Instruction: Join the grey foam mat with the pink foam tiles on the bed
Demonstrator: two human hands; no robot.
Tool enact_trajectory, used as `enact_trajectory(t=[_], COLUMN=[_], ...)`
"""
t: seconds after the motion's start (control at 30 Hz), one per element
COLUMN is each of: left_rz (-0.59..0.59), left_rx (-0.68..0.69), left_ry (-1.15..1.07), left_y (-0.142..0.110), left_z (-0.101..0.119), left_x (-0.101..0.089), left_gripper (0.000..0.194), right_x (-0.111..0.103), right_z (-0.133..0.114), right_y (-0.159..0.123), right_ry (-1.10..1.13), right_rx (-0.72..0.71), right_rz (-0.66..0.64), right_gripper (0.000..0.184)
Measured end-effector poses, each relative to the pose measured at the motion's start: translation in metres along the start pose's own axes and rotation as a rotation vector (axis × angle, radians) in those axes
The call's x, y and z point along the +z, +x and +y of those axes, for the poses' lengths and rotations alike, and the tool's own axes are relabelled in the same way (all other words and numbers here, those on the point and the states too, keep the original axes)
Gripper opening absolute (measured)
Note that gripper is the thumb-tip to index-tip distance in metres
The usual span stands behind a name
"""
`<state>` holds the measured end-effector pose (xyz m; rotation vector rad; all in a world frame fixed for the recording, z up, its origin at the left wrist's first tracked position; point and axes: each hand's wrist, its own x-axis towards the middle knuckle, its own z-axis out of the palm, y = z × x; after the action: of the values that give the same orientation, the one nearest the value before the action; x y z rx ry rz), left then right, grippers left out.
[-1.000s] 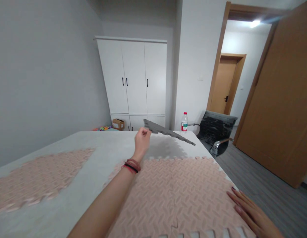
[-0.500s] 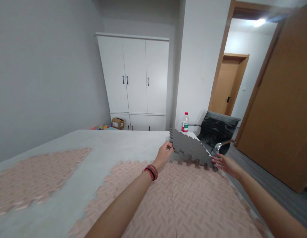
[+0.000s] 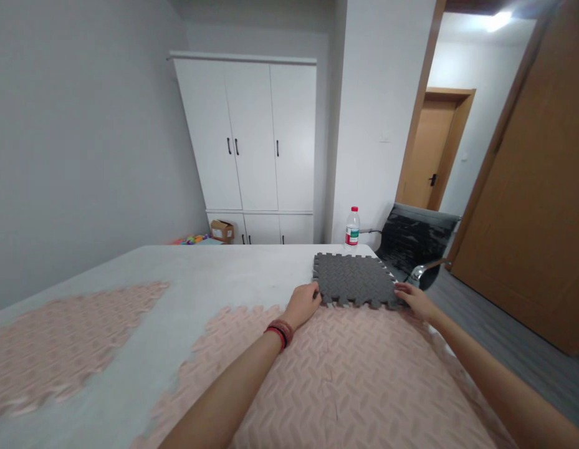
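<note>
A pale grey bench carries pink foam mats near its front, another pink mat patch at left, and a dark grey mat tile lying flat at the far right corner
</note>
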<state>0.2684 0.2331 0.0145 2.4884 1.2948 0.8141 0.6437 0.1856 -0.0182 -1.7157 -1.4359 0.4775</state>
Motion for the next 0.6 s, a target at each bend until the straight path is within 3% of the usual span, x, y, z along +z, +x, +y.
enact_trajectory(t=[0.17,0.6], left_rz=[-0.015,-0.032], left_rx=[-0.031,0.063], left_ry=[0.171,0.336], left_y=[0.008,0.005], left_z=[0.004,0.014], left_x=[0.009,0.015], left_gripper=[0.026,0.028], right_x=[0.006,0.015], right_z=[-0.005,0.006], right_y=[0.017,0.003], right_ry=[-0.054,-0.317], right_rx=[-0.02,-0.111], right_rz=[0.009,0.067], right_gripper=[0.041,0.045])
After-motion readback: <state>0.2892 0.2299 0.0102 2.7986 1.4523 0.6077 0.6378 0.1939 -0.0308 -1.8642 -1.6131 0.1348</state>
